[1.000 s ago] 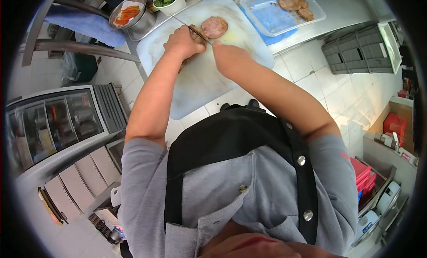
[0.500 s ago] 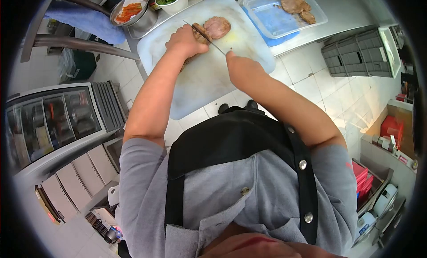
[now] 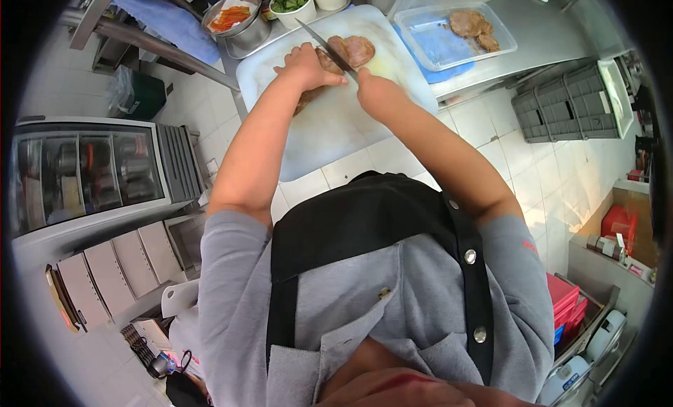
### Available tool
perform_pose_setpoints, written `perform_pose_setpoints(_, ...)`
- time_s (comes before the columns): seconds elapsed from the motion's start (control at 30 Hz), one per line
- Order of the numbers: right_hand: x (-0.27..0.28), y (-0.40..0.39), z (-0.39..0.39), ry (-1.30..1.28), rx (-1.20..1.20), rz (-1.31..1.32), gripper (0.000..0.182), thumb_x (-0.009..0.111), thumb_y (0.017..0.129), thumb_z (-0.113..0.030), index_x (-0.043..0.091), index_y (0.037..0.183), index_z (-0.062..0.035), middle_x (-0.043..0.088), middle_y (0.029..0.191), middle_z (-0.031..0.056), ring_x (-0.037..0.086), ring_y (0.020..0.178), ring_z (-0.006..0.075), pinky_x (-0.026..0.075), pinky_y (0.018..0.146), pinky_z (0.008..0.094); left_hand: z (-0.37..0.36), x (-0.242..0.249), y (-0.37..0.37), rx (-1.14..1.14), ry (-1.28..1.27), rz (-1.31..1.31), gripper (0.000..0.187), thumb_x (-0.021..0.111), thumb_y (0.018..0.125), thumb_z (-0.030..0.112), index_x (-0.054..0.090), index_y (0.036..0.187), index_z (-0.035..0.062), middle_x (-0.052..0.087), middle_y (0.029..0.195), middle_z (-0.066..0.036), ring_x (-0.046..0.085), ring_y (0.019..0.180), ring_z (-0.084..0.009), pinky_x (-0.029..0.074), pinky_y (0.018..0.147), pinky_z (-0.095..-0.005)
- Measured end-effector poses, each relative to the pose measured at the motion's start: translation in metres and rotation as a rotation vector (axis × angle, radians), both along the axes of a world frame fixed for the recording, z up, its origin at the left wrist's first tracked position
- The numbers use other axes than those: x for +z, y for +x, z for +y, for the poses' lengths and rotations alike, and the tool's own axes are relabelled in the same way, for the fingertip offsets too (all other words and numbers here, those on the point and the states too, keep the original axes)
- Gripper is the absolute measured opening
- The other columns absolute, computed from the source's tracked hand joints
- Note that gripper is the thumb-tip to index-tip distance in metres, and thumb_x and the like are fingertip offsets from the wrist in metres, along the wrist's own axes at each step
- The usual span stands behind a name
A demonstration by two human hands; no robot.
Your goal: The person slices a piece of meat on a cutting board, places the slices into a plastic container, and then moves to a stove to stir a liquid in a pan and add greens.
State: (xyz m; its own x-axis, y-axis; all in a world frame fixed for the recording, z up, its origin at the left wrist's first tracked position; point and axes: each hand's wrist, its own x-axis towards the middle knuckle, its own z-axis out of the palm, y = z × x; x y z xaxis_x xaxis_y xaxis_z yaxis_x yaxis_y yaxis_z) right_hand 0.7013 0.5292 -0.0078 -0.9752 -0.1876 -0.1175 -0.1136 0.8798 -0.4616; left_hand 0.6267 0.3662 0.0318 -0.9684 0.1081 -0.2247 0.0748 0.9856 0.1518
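Head view: thumb-cut risk, upper centre.
My right hand grips the knife; left hand pins cooked meat, thumb nearby: a slip could cut it.

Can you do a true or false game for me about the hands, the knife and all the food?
1. The right hand holds the knife. True.
2. Some brown meat pieces are in the clear tub. True.
3. The left hand is inside the clear tub. False: it is on the meat on the cutting board.
4. The green leaves are in a white bowl. True.
5. The orange strips are on the cutting board. False: they are in a metal bowl.
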Motion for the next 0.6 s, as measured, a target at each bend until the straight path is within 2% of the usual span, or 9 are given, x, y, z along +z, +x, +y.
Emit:
perform_pose_setpoints(0.13,0.042,0.037,0.004,0.020,0.014,-0.003,0.013,0.044,0.088,-0.009,0.045,0.098,-0.0008,0.065,0.080,0.0216,0.065,0.078,0.0387,0.050,0.067,0.0494,-0.017,-0.008,-0.007,-0.028,0.043,-0.097,0.103,0.084,0.049,0.055,0.047,0.123,-0.0061,0.056,0.121,-0.022,0.055,0.114,-0.0346,0.046,0.095,-0.0378)
perform_pose_setpoints(0.23,0.045,0.052,0.005,0.032,0.009,0.001,0.014,0.045,0.089,-0.012,0.044,0.098,-0.0009,0.064,0.075,0.0214,0.063,0.073,0.0409,0.049,0.063,0.0516,-0.017,-0.011,-0.005,0.022,0.121,-0.222,0.102,0.083,0.052,0.053,0.043,0.130,0.0013,0.049,0.133,-0.015,0.046,0.125,-0.0300,0.037,0.100,-0.0576)
perform_pose_setpoints(0.33,0.041,0.058,0.006,0.051,0.010,-0.016,0.014,0.044,0.090,-0.012,0.043,0.099,-0.0009,0.065,0.077,0.0217,0.063,0.074,0.0413,0.049,0.064,0.0522,-0.011,-0.009,0.000,0.034,0.082,-0.176,0.097,0.083,0.054,0.050,0.044,0.130,0.0033,0.050,0.133,-0.012,0.047,0.125,-0.0296,0.039,0.099,-0.0558)
perform_pose_setpoints(0.43,0.047,0.061,0.005,0.044,-0.007,-0.051,0.013,0.042,0.090,-0.010,0.044,0.099,-0.0008,0.065,0.080,0.0225,0.064,0.078,0.0411,0.049,0.067,0.0522,-0.007,-0.003,0.007,0.003,0.067,-0.078,0.096,0.084,0.052,0.049,0.048,0.122,-0.0059,0.055,0.124,-0.022,0.056,0.115,-0.0329,0.045,0.097,-0.0366)
perform_pose_setpoints(0.53,0.051,0.060,0.004,0.029,-0.007,-0.088,0.014,0.040,0.089,-0.008,0.045,0.101,-0.0005,0.065,0.084,0.0234,0.064,0.082,0.0409,0.049,0.070,0.0520,-0.005,0.001,0.010,0.020,0.065,-0.094,0.093,0.083,0.053,0.048,0.048,0.123,-0.0018,0.055,0.125,-0.019,0.055,0.115,-0.0321,0.046,0.096,-0.0370)
perform_pose_setpoints(0.6,0.057,0.060,0.003,0.042,-0.004,-0.095,0.014,0.043,0.087,-0.005,0.046,0.100,0.0000,0.066,0.084,0.0223,0.065,0.082,0.0381,0.050,0.070,0.0486,0.001,0.005,0.014,0.027,-0.010,-0.079,0.092,0.083,0.053,0.047,0.048,0.124,0.0011,0.055,0.126,-0.016,0.055,0.115,-0.0312,0.046,0.095,-0.0379)
